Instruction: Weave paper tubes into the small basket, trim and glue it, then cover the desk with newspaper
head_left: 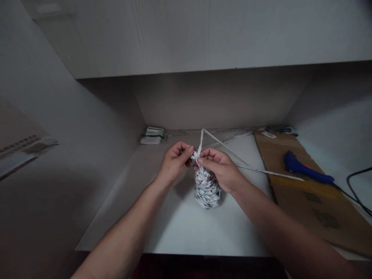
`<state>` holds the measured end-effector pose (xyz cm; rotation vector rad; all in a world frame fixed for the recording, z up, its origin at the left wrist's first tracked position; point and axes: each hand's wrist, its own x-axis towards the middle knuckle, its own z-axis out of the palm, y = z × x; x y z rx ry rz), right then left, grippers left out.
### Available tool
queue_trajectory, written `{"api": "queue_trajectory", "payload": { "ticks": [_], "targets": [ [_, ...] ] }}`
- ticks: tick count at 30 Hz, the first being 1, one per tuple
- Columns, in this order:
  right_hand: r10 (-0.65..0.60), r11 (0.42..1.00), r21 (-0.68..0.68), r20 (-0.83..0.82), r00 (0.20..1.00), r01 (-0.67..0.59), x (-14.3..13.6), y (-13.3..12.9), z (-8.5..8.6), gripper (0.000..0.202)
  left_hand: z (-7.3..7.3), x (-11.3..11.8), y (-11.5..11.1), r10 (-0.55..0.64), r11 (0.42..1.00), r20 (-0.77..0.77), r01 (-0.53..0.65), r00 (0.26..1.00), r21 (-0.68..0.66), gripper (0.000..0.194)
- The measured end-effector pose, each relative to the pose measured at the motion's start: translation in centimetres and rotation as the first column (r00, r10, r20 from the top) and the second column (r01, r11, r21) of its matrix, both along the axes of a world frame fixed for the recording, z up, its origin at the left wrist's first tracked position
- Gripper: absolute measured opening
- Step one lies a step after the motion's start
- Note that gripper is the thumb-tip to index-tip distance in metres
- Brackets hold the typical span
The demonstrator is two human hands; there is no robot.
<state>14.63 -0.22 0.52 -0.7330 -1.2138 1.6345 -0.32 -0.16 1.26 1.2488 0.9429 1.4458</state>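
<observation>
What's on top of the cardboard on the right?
On the cardboard are a blue tool and a white label; a thin strip reaches over its edge. What's beneath the tool is hidden.

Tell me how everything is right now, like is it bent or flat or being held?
Left hand: pinching the woven piece's top
Right hand: gripping near that top
Woven piece: held, strips sticking out
Tall strip: sharply bent
Cardboard: lying flat
Blue tool: lying down, unheld
Cable: curved
</observation>
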Motion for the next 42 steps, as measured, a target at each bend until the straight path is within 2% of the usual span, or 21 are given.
{"api": "queue_trajectory", "payload": {
  "ticks": [4,7,9,12,14,17,19,21,23,27,31,36,42],
  "targets": [
    [-0.041,0.999,-0.029,0.015,0.999,0.041,0.0,-0.1,0.1,0.029,0.2,-0.2,0.1,-0.023,1.0,-0.033,0.024,0.999,0.019,0.032],
    [-0.116,0.993,-0.003,0.066,0.991,0.117,0.1,-0.2,0.4,0.03,0.2,-0.3,0.0,-0.059,0.997,0.073,0.062,0.996,-0.036,0.034],
    [-0.15,0.989,-0.01,0.071,0.986,0.151,0.3,-0.1,0.7,0.03,0.2,-0.3,-0.1,-0.13,0.989,0.155,0.139,0.979,-0.051,0.04],
    [-0.135,0.989,-0.061,0.046,0.99,0.138,0.7,0.1,1.1,0.031,0.1,-0.3,0.1,-0.183,0.983,0.153,0.186,0.971,-0.007,0.041],
    [-0.091,0.99,-0.105,0.027,0.996,0.093,0.9,0.3,1.3,0.03,0.0,-0.3,0.2,-0.137,0.99,0.09,0.133,0.986,0.051,0.036],
    [-0.021,0.989,-0.148,0.024,0.999,0.024,1.3,0.4,1.6,0.028,0.3,-0.6,0.2,0.03,0.979,-0.065,-0.016,0.997,0.203,0.024],
    [0.024,0.987,-0.161,0.056,0.998,-0.014,1.6,0.5,1.7,0.027,0.5,-0.8,0.0,0.163,0.941,-0.18,-0.098,0.97,0.324,0.015],
    [0.064,0.987,-0.152,0.121,0.991,-0.045,1.8,0.5,1.8,0.027,0.6,-0.9,-0.4,0.207,0.925,-0.276,-0.096,0.938,0.368,0.01],
    [0.056,0.996,-0.083,0.209,0.976,-0.04,1.9,0.6,1.6,0.025,0.5,-0.8,-0.7,0.146,0.948,-0.321,-0.04,0.936,0.315,0.007],
    [-0.032,0.996,0.089,0.333,0.942,0.002,2.0,0.9,1.2,0.02,-0.2,-0.3,-0.8,0.044,0.976,-0.28,0.018,0.959,0.218,0.008],
    [-0.013,0.988,0.148,0.383,0.924,-0.048,2.3,1.2,1.1,0.017,-0.6,0.2,-0.3,0.038,0.982,-0.244,0.008,0.969,0.186,0.011],
    [-0.07,0.956,0.287,0.432,0.899,-0.064,2.5,1.2,0.8,0.01,-0.6,0.5,0.1,0.016,0.996,-0.133,-0.004,0.991,0.09,0.025],
    [-0.139,0.945,0.326,0.466,0.874,-0.023,2.1,1.1,0.4,0.004,-0.5,0.5,0.1,0.011,0.999,-0.094,-0.015,0.996,-0.038,0.034]
  ]
}}
